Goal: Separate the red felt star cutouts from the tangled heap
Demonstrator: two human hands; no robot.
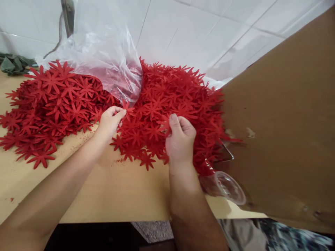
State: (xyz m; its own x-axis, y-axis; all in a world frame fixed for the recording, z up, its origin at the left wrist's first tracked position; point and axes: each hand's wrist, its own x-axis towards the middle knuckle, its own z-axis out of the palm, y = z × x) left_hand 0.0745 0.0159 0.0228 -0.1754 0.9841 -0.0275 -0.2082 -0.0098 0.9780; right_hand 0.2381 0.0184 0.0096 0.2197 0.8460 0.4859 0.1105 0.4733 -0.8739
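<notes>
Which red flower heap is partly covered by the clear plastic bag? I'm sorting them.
The left heap, beyond the left hand: the plastic bag drapes over its back edge. The heap under the right hand lies uncovered beside the cardboard box.

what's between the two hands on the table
In the head view, red flower cutouts fill the gap between the left hand and right hand.

A pale wooden worktop (pixel 117 195) fills the lower left and centre of the frame, its near edge running along the bottom. Two heaps of red flower-shaped cutouts lie on it: one heap (pixel 49 108) at the left, a larger heap (pixel 172 104) at centre. A crumpled clear plastic bag (pixel 104 52) rests between them at the top. A greenish cloth (pixel 14 64) lies at the far left edge.
</notes>
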